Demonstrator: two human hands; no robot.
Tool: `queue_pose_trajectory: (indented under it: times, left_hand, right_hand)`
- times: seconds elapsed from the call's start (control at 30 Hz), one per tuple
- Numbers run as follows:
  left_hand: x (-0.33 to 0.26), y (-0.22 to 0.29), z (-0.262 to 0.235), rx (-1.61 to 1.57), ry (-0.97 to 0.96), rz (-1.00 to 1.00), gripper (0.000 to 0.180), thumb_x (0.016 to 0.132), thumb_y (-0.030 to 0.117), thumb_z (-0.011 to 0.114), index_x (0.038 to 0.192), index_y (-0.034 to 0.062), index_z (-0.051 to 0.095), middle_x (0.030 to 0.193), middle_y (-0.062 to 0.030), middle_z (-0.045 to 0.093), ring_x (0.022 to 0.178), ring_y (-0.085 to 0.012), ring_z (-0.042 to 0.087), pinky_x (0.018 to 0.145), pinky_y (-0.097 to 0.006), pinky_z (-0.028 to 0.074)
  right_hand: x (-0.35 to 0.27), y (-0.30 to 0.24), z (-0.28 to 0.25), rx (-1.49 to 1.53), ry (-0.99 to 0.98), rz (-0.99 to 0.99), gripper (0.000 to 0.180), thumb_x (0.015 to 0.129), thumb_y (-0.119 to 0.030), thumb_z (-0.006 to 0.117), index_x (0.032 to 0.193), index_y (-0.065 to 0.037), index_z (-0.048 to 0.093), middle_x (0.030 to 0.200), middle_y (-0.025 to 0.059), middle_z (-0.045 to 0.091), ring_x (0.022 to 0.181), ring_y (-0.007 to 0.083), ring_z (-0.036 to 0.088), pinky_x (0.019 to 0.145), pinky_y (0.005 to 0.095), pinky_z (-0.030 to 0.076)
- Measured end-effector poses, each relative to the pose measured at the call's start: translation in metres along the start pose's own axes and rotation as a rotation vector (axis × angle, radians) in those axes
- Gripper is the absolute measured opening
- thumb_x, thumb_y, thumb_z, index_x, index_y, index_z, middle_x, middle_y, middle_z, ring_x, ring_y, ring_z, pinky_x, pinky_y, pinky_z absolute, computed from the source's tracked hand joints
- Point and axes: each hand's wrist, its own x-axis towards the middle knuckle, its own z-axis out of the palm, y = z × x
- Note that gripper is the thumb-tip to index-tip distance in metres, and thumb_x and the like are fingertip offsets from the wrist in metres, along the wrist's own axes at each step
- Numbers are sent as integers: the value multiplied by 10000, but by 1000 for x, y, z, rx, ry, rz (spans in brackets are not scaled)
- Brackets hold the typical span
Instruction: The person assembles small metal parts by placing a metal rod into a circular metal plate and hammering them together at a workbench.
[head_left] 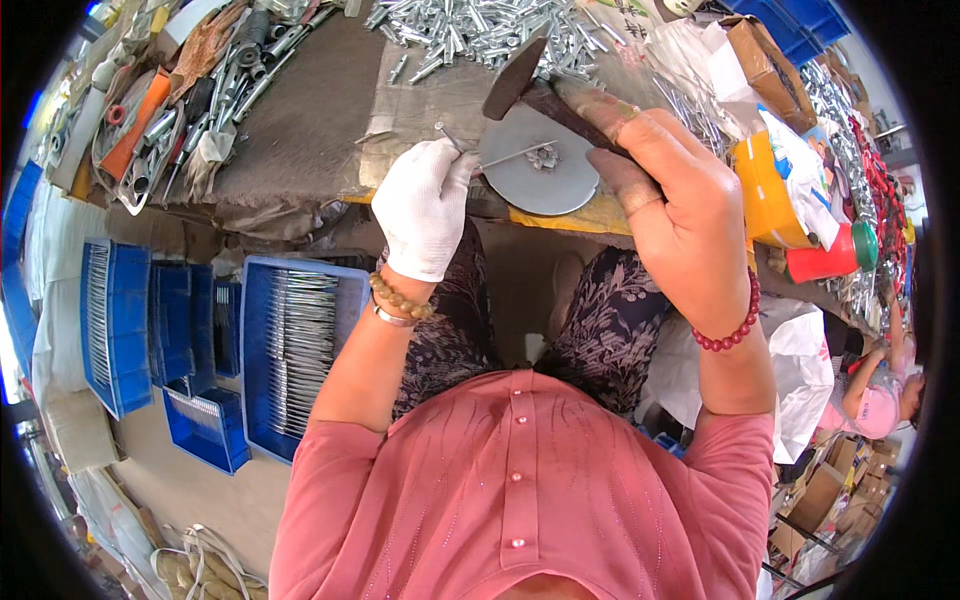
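A thin metal rod [515, 154] lies across the left part of a round grey metal disc [545, 185] at the near edge of the table [310, 120], with a small cluster of tiny metal pieces [545, 156] on the disc just beside its tip. The left hand [425, 205], in a white glove, has its grip closed on the rod's left end, pinching it between fingertips at the disc's rim. The right hand [680, 215], bare, has its grip closed around the handle of a hammer [530, 85], whose dark head hangs tilted above the disc's far edge. Beyond the disc a heap of shiny metal pins [490, 30] spreads over the table. To the right stand an orange container [765, 195] and a red bottle with a green cap [830, 260]. On the floor to the left, a blue crate [300, 350] holds rows of long metal rods, with more blue crates [115, 320] beside it.
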Motion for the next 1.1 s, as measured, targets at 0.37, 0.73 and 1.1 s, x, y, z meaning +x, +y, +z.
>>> queue_pose_trajectory:
  times: [0.37, 0.73, 1.1]
  left_hand:
    - [8, -4, -4, -48, -102, 57, 159, 889, 141, 775, 863, 50, 648, 827, -133, 641, 800, -356, 651, 701, -426, 515]
    - [9, -4, -6, -127, -79, 17, 99, 893, 106, 762, 883, 43, 687, 847, -138, 666, 808, -349, 664, 718, -412, 529]
    - [7, -6, -10, -162, -135, -14, 110, 899, 119, 764, 882, 36, 694, 829, -137, 649, 786, -351, 650, 710, -414, 520]
  right_hand:
    - [-9, 32, 24, 6, -47, 61, 431, 886, -9, 709, 1301, -126, 697, 1011, 136, 678, 919, 378, 692, 790, 415, 564]
    - [-30, 75, 72, 333, -65, 406, 482, 873, -43, 759, 1339, -63, 637, 992, 235, 729, 875, 388, 713, 796, 400, 561]
    - [-33, 74, 78, 523, -56, 424, 417, 900, 15, 739, 1307, -10, 653, 1060, 138, 755, 959, 143, 697, 868, 312, 544]
